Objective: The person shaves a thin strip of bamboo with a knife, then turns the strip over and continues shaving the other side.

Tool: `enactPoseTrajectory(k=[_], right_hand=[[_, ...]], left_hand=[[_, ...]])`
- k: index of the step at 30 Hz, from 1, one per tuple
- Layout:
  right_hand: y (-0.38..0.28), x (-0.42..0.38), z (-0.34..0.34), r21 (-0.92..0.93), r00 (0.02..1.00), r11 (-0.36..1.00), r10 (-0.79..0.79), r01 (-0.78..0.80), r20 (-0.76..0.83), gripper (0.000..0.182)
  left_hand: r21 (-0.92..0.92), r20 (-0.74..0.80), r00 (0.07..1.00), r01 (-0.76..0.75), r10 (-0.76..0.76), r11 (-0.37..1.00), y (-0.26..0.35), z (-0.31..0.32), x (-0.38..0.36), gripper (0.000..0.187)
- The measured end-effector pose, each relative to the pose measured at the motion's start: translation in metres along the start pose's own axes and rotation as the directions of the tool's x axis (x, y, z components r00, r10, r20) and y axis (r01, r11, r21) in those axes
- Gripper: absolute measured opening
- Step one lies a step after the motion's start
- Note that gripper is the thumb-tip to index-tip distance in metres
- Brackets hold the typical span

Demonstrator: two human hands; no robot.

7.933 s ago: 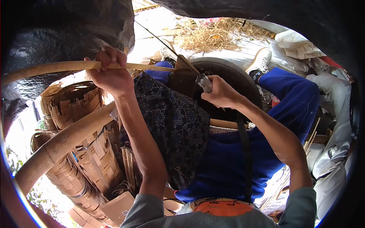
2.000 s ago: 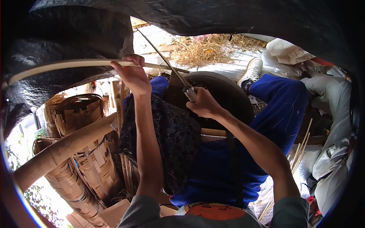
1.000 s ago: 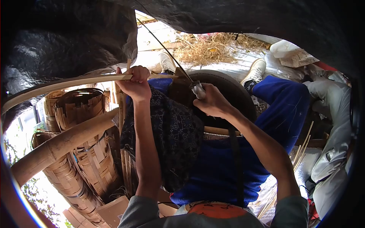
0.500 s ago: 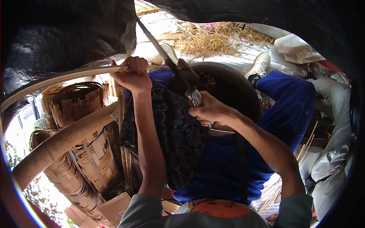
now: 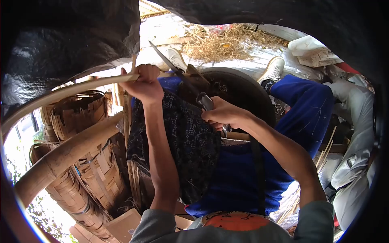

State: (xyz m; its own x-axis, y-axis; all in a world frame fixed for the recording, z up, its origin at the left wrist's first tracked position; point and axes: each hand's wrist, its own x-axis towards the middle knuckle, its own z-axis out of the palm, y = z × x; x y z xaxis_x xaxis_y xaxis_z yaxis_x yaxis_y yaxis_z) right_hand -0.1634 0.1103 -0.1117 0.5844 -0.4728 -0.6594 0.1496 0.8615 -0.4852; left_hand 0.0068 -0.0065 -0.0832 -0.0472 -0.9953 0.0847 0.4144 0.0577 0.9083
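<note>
My left hand is a fist wrapped round one end of a long pale bamboo strip. From there the strip bows away to the left edge of the view. In my right hand, fingers closed, is the handle of a long-bladed knife. Its blade points forward and left, with the tip beyond my left hand, apart from the strip as far as I can see. A dark patterned cloth lies over my left leg, between my forearms.
Woven bamboo baskets stand at left behind a thick bamboo pole. A dark round tub or tire sits between my legs. Black plastic sheeting hangs overhead. Ahead lies a heap of dry shavings; a white sack is at right.
The knife has tilted, its tip now lower in view and nearer my left hand. The right hand has turned slightly. My left hand has moved slightly, still holding the strip.
</note>
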Motion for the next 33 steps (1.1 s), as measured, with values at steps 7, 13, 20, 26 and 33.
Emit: enactPoseTrajectory(k=[7, 13, 20, 26, 33], right_hand=[[-0.02, -0.022, 0.007, -0.097, 0.949, 0.945, -0.307, 0.312, 0.069, 0.013], [-0.003, -0.003, 0.004, -0.121, 0.99, 0.984, -0.133, 0.128, -0.035, 0.017], [-0.001, -0.004, 0.008, -0.162, 0.918, 0.905, -0.397, 0.393, 0.01, 0.017], [-0.015, -0.008, 0.006, -0.19, 0.968, 0.954, -0.244, 0.231, -0.049, 0.015], [0.033, 0.023, -0.008, -0.168, 0.975, 0.963, -0.221, 0.213, -0.034, 0.012]], left_hand=[[0.038, 0.035, 0.999, 0.028, -0.029, 0.999, 0.0, 0.005, -0.001, 0.058], [0.004, 0.022, 1.0, 0.014, -0.014, 1.0, 0.0, -0.002, 0.002, 0.057], [0.003, 0.071, 0.997, 0.016, -0.017, 1.0, 0.001, -0.003, 0.002, 0.056], [0.004, -0.035, 0.999, -0.007, 0.007, 1.0, -0.004, -0.005, 0.0, 0.056], [0.044, -0.047, 0.999, 0.002, 0.0, 0.999, 0.001, 0.0, 0.003, 0.055]])
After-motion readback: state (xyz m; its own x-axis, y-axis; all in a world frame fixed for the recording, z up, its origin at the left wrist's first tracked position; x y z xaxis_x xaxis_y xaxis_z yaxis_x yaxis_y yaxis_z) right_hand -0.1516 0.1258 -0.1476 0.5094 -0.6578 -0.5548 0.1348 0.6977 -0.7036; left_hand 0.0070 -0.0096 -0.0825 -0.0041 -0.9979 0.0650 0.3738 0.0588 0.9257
